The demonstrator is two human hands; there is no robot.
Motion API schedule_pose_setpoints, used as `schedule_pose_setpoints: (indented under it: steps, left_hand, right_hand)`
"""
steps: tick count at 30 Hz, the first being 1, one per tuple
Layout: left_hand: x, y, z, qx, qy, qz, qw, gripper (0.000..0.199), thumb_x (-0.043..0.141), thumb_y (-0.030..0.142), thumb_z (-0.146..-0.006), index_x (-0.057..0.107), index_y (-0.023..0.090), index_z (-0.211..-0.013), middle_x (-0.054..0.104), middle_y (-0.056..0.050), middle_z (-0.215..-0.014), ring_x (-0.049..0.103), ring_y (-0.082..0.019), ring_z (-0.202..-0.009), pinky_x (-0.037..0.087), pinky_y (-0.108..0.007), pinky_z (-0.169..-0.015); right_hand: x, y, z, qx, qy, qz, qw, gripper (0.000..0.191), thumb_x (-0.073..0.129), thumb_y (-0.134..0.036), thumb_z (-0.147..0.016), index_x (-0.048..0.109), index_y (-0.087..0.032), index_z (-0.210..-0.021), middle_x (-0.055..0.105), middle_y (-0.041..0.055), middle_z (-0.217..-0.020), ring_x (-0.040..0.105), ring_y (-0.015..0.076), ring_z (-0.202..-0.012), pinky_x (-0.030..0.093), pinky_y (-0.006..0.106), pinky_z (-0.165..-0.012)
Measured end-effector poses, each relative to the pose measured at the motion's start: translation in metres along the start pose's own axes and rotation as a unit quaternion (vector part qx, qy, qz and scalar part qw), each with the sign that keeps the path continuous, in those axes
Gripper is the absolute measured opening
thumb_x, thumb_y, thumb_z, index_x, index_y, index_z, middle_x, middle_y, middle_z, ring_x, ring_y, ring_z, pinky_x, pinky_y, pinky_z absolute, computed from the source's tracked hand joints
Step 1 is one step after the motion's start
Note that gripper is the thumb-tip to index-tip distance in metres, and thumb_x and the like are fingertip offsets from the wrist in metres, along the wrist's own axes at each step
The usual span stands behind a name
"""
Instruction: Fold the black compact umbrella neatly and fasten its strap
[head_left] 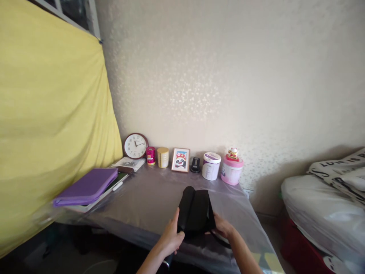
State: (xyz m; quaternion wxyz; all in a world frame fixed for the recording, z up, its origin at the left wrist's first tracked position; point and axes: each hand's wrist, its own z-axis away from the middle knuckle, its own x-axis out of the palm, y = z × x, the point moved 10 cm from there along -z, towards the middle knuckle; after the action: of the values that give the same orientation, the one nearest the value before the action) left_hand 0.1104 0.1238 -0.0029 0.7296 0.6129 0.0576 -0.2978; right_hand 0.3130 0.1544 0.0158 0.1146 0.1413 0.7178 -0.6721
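A black folding umbrella (196,213) is held over the front part of the table, its top pointing away from me and its fabric hanging loose to the right. My left hand (172,234) is closed around its left side; a dark handle end with a silvery ring shows below that hand. On the right edge of the fabric, my right hand (222,227) grips it, with the fingertips partly hidden behind the cloth. A thin black strap (221,241) hangs under the right hand.
Along the wall stand a round clock (136,145), a pink can (151,156), a yellow tin (163,158), a panda picture frame (180,160), a black stapler-like item (195,165), and two tubs (211,167). A purple folder (87,185) lies left, beside a yellow curtain (54,114).
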Motion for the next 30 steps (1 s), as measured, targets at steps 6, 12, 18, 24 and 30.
schedule_pose_setpoints:
  steps: [6, 12, 18, 24, 30]
  left_hand:
    - [-0.001, 0.011, 0.006, 0.027, 0.059, -0.212, 0.975, 0.081, 0.043, 0.008, -0.075, -0.003, 0.019, -0.141, 0.032, -0.024, -0.136, 0.055, -0.023, -0.107, 0.041, -0.030, -0.086]
    - [0.000, 0.017, 0.009, 0.027, 0.064, -0.278, 0.958, 0.082, 0.043, 0.007, -0.073, -0.003, 0.015, -0.141, 0.033, -0.024, -0.134, 0.056, -0.024, -0.104, 0.040, -0.029, -0.083]
    - [-0.001, 0.020, 0.011, 0.018, 0.063, -0.286, 0.956, 0.079, 0.041, 0.006, -0.072, 0.001, 0.009, -0.140, 0.035, -0.024, -0.133, 0.055, -0.024, -0.105, 0.040, -0.028, -0.082]
    - [0.000, 0.021, 0.010, 0.017, 0.068, -0.301, 0.951, 0.075, 0.041, 0.004, -0.071, 0.008, 0.000, -0.138, 0.032, -0.028, -0.134, 0.055, -0.027, -0.104, 0.043, -0.030, -0.082]
    - [0.002, 0.023, 0.009, 0.016, 0.077, -0.317, 0.945, 0.074, 0.043, 0.001, -0.067, 0.019, 0.002, -0.137, 0.036, -0.025, -0.133, 0.057, -0.025, -0.102, 0.044, -0.030, -0.085]
  right_hand:
    - [-0.050, -0.009, 0.000, 0.031, 0.130, 0.055, 0.990, 0.030, 0.043, -0.037, -0.070, 0.065, -0.018, -0.078, 0.065, 0.0050, -0.071, 0.062, 0.0187, -0.064, 0.050, 0.028, -0.056]
    - [-0.034, -0.013, 0.004, 0.081, 0.110, 0.133, 0.982, 0.036, 0.044, -0.052, -0.073, 0.056, -0.020, -0.062, 0.053, 0.0005, -0.052, 0.054, 0.0160, -0.049, 0.037, 0.022, -0.037]
    - [-0.022, -0.035, -0.011, 0.004, 0.106, 0.133, 0.985, 0.027, 0.052, -0.042, -0.069, 0.049, -0.020, -0.054, 0.043, -0.0042, -0.046, 0.042, 0.0113, -0.046, 0.031, 0.022, -0.041]
    - [0.009, -0.068, -0.035, -0.043, 0.097, 0.032, 0.994, 0.031, 0.053, -0.047, -0.071, 0.057, -0.016, -0.075, 0.045, -0.0052, -0.053, 0.042, 0.0105, -0.050, 0.032, 0.022, -0.046]
    - [0.059, -0.065, -0.064, -0.052, 0.054, 0.013, 0.997, 0.033, 0.051, -0.041, -0.073, 0.061, -0.013, -0.085, 0.052, -0.0027, -0.057, 0.050, 0.0127, -0.056, 0.038, 0.022, -0.049]
